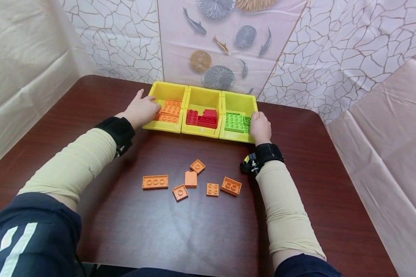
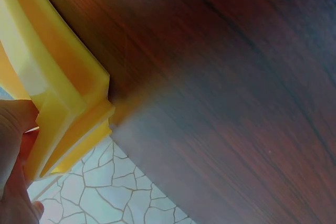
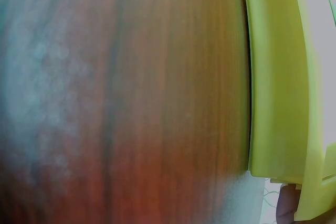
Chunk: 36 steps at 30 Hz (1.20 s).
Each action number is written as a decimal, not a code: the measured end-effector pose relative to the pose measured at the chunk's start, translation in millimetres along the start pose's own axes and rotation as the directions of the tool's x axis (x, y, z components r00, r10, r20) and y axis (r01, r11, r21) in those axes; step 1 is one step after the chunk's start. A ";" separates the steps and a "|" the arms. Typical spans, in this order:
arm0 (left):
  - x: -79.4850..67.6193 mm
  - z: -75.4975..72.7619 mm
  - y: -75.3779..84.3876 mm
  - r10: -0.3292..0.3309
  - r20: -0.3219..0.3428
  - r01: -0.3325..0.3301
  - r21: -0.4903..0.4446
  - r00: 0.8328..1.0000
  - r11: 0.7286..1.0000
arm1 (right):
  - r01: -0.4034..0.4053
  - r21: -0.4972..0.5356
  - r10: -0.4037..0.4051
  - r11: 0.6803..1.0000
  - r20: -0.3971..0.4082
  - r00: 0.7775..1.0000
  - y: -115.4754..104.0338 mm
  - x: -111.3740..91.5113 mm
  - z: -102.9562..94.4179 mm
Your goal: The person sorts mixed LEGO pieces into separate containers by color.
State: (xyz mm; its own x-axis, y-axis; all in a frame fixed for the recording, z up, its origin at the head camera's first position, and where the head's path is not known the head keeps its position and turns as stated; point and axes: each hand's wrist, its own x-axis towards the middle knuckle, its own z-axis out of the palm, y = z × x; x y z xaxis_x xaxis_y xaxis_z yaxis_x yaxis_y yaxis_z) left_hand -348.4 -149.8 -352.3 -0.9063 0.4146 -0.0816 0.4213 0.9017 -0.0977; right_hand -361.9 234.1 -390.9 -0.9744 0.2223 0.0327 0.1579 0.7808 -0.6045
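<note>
A yellow three-compartment bin (image 1: 202, 132) sits at the back of the table, one end in each hand. My left hand (image 1: 143, 110) grips its left end wall; in the left wrist view the fingers (image 2: 11, 145) wrap that yellow edge. At the opposite end, my right hand (image 1: 261, 128) pinches the right wall, thumb over the rim. Orange bricks (image 1: 172, 107) lie in the left compartment, red bricks (image 1: 207, 121) in the middle one, green bricks (image 1: 234, 121) in the right one.
Several loose orange bricks lie on the dark wooden table (image 1: 194, 234) in front of the bin, among them a long brick (image 1: 155, 182) at left and a deeper brick (image 1: 231, 186) at right. A patterned cloth (image 1: 228, 46) hangs behind the table's back edge.
</note>
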 end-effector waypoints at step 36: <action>-42.3 -3.0 7.8 0.129 -0.169 -0.125 0.032 0.977 0.992 | 0.001 -0.004 -0.001 1.000 0.001 1.000 2.9 3.3 -1.0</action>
State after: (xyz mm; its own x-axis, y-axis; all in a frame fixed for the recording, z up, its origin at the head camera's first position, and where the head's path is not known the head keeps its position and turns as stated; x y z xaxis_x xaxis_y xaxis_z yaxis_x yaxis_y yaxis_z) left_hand -306.9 -159.9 -346.7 -0.8370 0.5420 0.0752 0.5321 0.8383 -0.1188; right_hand -364.5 237.7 -391.8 -0.9748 0.2209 0.0320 0.1577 0.7830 -0.6017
